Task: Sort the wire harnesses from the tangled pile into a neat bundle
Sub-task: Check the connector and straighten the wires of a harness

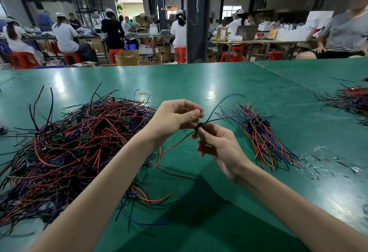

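Note:
A big tangled pile [69, 144] of red, blue and black wire harnesses with small green boards covers the left of the green table [219, 84]. Right of centre lies a neater bundle [260, 132] of harnesses with their wires fanned toward me. Above the table between the two, my left hand [175, 118] and my right hand [217, 144] both pinch one harness [200, 125] at its small green board. Its blue and dark wires rise to the upper right, and its red wire hangs down to the left.
Another heap of harnesses [352, 100] lies at the table's right edge. Clear plastic scraps [318, 162] are scattered beside the neat bundle. A seated person [346, 32] is at the far right corner. Other workers sit at benches behind.

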Motion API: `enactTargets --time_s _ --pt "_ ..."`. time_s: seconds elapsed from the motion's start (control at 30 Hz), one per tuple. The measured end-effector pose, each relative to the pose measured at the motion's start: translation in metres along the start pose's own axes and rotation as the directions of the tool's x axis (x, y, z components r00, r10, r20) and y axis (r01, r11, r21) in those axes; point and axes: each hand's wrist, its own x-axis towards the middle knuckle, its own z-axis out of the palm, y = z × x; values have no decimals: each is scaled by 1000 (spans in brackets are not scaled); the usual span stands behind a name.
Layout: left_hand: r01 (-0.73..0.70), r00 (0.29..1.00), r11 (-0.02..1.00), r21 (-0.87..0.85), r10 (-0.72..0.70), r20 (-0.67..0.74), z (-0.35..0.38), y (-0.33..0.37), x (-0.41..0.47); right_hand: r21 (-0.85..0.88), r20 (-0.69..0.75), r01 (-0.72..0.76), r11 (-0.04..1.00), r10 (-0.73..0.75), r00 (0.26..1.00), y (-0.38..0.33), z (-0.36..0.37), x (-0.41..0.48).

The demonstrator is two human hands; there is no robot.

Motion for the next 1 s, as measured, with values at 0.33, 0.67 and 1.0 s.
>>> enactTargets --time_s 0.33,0.67,1.0 --pt "196 976 981 -2 -195 93 4 -8 -2 69 -59 -98 993 102 993 -7 -20 11" --pt "191 977 982 2 -190 99 19 -20 -5 -82 -177 -113 990 97 979 -9 -27 19" --pt "306 934 951 -52 -290 208 26 -29 -6 180 -147 -355 918 382 913 -13 -46 27"
